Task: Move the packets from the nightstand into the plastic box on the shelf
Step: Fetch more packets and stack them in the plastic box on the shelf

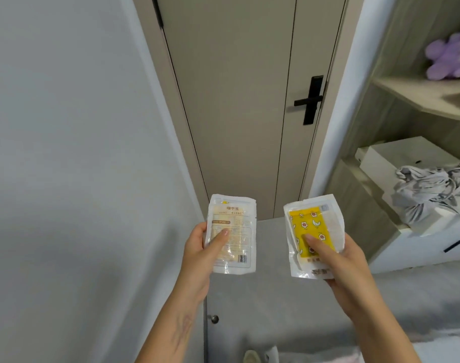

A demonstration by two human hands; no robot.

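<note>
While you hold a pale packet [230, 235] pinched in your left hand [197, 254] and a yellow packet [311, 235] pinched in your right hand [346, 265], both are lifted off the grey nightstand [270, 297], so you seem mid-carry. Turn right toward the shelf [417, 98]; the plastic box isn't clearly visible, so find it before dropping them.
</note>
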